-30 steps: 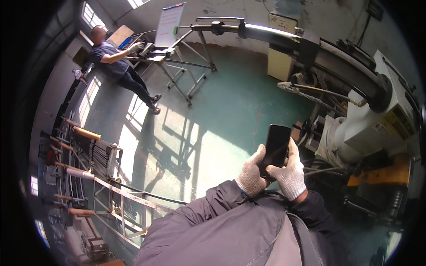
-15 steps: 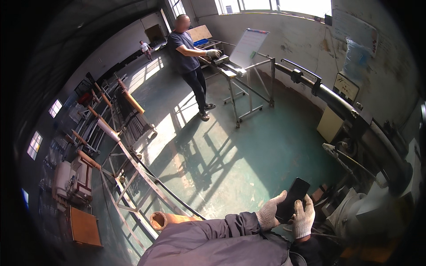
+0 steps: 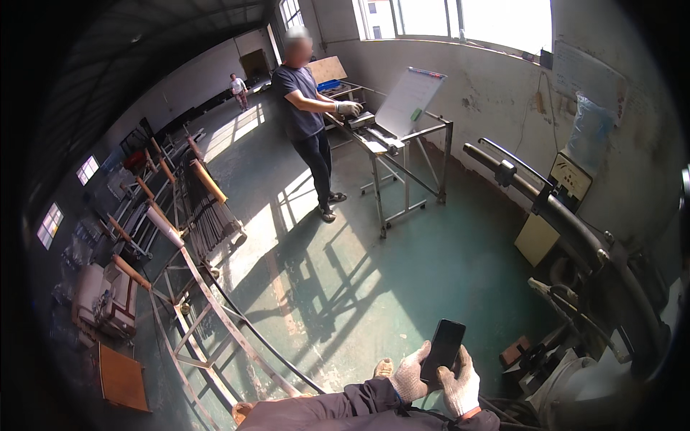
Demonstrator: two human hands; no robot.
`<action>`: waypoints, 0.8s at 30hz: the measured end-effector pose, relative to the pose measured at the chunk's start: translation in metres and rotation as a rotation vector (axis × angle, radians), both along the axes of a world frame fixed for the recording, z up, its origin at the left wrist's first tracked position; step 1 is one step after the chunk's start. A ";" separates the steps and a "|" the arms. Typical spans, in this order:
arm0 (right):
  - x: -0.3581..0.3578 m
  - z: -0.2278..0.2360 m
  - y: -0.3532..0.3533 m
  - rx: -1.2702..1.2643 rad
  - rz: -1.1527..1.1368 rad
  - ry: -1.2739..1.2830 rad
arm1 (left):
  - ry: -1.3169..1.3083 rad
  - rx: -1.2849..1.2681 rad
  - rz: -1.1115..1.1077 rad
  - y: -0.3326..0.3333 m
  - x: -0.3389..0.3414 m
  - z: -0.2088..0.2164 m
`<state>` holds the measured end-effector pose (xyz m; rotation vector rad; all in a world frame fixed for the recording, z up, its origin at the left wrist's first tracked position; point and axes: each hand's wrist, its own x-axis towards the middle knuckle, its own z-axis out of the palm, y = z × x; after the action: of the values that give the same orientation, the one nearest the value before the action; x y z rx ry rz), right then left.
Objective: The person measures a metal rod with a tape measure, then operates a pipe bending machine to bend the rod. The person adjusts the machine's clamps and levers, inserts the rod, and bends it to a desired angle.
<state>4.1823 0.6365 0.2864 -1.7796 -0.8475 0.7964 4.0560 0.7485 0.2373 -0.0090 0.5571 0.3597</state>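
A black smartphone (image 3: 444,346) stands tilted in front of me, its dark face toward me. My left hand (image 3: 410,376), in a whitish knit work glove, is closed on its left edge. On the phone's lower right side is my right hand (image 3: 461,384), gloved the same way, with bent fingers against the phone. Both hands are low in the picture, above the green floor. The glove fingers behind the phone are hidden.
A co-worker (image 3: 305,108) stands at a metal-frame table (image 3: 381,159) with a whiteboard (image 3: 411,100) on it. Dark machinery with a long bar (image 3: 560,205) runs along the right. Steel frames (image 3: 215,287) and a black hose (image 3: 262,337) lie to the left. Farther back is another person (image 3: 238,90).
The phone and both hands have moved left and lower in the picture, while the whole view has shifted. The far person appears a little nearer. My grip on the phone stays.
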 end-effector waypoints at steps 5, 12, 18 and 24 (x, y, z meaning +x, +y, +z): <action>-0.011 -0.003 0.126 0.029 0.067 0.043 | -0.144 0.092 0.006 0.126 -0.022 -0.019; 0.023 0.019 0.233 0.087 -0.002 -0.125 | -0.029 0.223 -0.124 0.273 -0.042 -0.021; 0.119 0.101 0.265 0.503 -0.299 -0.543 | 0.594 0.523 -0.298 0.375 -0.072 -0.103; 0.228 0.156 0.305 0.648 -0.797 -1.086 | 1.170 0.750 -0.742 0.446 -0.150 -0.152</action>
<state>4.4106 0.9416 0.4426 -1.6341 -0.7846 -0.9597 3.9057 1.1946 0.0852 1.1670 1.4761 -0.2256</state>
